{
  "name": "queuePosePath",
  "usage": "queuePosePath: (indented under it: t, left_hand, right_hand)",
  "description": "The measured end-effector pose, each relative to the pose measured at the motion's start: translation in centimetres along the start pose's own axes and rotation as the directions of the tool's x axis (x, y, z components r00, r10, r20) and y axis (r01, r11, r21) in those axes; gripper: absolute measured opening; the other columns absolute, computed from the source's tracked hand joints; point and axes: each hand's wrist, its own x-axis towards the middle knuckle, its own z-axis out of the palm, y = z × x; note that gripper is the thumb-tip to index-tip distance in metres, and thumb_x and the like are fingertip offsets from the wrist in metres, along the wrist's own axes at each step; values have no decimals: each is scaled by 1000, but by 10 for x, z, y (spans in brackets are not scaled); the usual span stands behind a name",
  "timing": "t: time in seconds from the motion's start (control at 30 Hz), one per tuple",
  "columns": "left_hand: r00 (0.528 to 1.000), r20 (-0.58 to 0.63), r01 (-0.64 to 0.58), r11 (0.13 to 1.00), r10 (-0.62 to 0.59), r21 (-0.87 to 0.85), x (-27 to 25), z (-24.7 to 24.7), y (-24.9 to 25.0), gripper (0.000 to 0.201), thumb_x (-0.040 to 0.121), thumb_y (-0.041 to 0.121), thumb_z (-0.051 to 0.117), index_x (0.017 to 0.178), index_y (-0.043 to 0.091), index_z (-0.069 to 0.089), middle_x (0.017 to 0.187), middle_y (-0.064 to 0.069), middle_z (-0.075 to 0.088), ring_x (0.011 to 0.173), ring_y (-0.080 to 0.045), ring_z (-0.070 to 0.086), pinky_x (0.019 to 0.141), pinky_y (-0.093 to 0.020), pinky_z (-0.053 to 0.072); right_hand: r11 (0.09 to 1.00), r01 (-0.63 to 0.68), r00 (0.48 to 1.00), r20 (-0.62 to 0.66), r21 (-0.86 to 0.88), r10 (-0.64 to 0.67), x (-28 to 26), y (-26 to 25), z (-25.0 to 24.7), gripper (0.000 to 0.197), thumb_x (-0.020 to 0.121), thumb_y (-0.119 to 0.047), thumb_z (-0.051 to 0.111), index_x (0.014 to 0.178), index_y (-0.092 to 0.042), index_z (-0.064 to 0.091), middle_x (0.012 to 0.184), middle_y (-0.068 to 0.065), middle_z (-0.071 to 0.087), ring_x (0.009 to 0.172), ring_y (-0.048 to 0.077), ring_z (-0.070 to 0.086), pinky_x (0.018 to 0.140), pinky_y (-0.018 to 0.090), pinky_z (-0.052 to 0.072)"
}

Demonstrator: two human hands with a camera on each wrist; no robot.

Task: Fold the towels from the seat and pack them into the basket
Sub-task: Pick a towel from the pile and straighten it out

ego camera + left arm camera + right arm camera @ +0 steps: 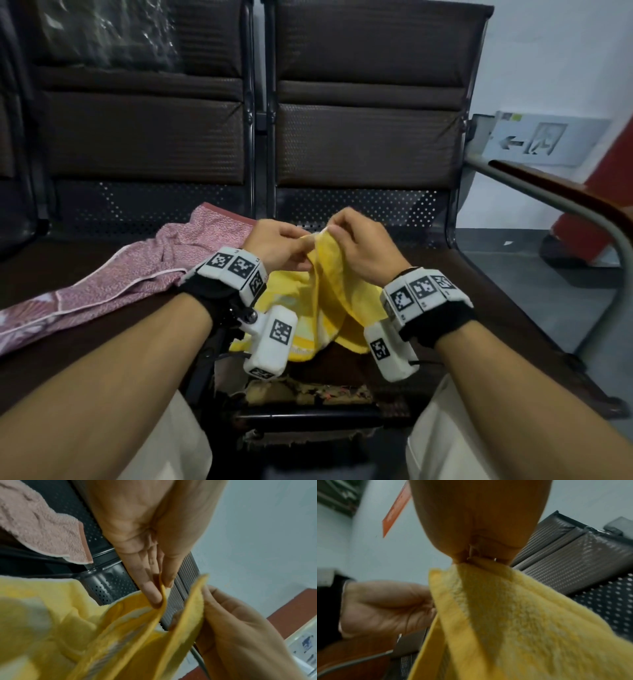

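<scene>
A yellow towel [329,294] hangs in folds above the dark brown seat [455,294], lifted by its top edge. My left hand [281,245] pinches that edge between thumb and fingers, and my right hand [359,240] pinches it just to the right, the two hands almost touching. In the left wrist view the yellow towel [120,635] edge runs between my left fingertips [154,596] and the right hand [228,622]. In the right wrist view the yellow towel [513,622] hangs from my pinched right fingers [481,559]. A pink patterned towel [137,274] lies crumpled on the seat to the left. No basket is in view.
Two padded seat backs [370,102] stand behind the hands. A curved metal armrest [565,202] with a wooden top borders the bench on the right. The seat's front edge [308,394] is worn and torn. A grey floor and a red object [596,212] lie beyond the armrest.
</scene>
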Motion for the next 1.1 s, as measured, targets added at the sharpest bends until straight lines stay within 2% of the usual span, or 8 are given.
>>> queuePosePath:
  t: [0.13, 0.33, 0.47, 0.57, 0.67, 0.77, 0.97, 1.1]
  left_hand:
    - [997, 79, 27, 993, -18, -111, -8, 2, 5, 19, 87, 11, 63, 101, -1, 65, 76, -9, 66, 62, -14, 65, 58, -24, 57]
    - [982, 184, 62, 988, -35, -139, -15, -1, 9, 17, 88, 11, 62, 100, -1, 66, 81, -12, 67, 65, -16, 65, 70, -29, 60]
    - [983, 183, 52, 992, -30, -114, -16, -2, 8, 21, 92, 11, 57, 104, -4, 64, 84, -16, 66, 63, -17, 67, 67, -28, 60]
    - [980, 198, 35, 993, -12, -114, -18, -2, 9, 29, 91, 24, 59, 101, -3, 65, 81, -16, 68, 65, -19, 69, 67, -28, 60]
    - [974, 218, -35, 995, 54, -90, -19, -2, 5, 30, 86, 22, 66, 101, -5, 66, 83, -17, 72, 70, -20, 71, 65, -27, 59]
    - [969, 174, -187, 981, 175, 55, -16, -1, -2, 19, 86, 9, 65, 101, -2, 66, 71, -7, 72, 65, -14, 70, 60, -23, 57]
    - [900, 160, -434, 796, 406, 421, -11, -2, -11, 18, 93, 17, 54, 98, 9, 70, 81, -7, 73, 71, -15, 71, 66, -33, 60]
    - [899, 86, -434, 849, 429, 301, -8, -4, -8, 16, 93, 11, 54, 99, 6, 68, 84, -8, 71, 72, -15, 69, 64, -26, 58]
  right_hand:
    - [1000, 10, 999, -33, 3, -10, -1, 1, 1, 11, 85, -30, 68, 76, -28, 62, 69, -18, 59, 67, -8, 53, 60, 3, 36]
    - [996, -87, 993, -83, -19, 85, -3, 5, 4, 12, 88, -31, 64, 78, -26, 60, 70, -15, 57, 68, -4, 51, 59, 1, 35]
    - [994, -110, 989, -100, 9, 110, -2, 4, 7, 13, 90, -32, 61, 79, -27, 57, 72, -16, 56, 72, 0, 52, 59, 9, 34]
    - [991, -130, 987, -94, 10, 130, -2, 2, 10, 13, 91, -33, 59, 80, -27, 56, 76, -14, 57, 81, 7, 53, 68, 19, 33]
    - [989, -147, 985, -83, 20, 149, -1, 2, 14, 13, 91, -33, 58, 81, -27, 56, 85, -7, 61, 88, 12, 55, 73, 22, 34]
    - [985, -167, 980, -99, 48, 171, 1, 1, 15, 14, 90, -34, 59, 79, -27, 57, 80, -12, 58, 83, 8, 53, 67, 17, 31]
    - [985, -149, 983, -91, 90, 157, 3, -1, 17, 13, 90, -33, 60, 81, -24, 60, 74, -16, 56, 79, 4, 53, 62, 14, 31]
    - [982, -131, 980, -130, 139, 150, 4, -1, 12, 13, 87, -34, 64, 79, -25, 60, 71, -14, 58, 69, -2, 53, 59, 7, 38]
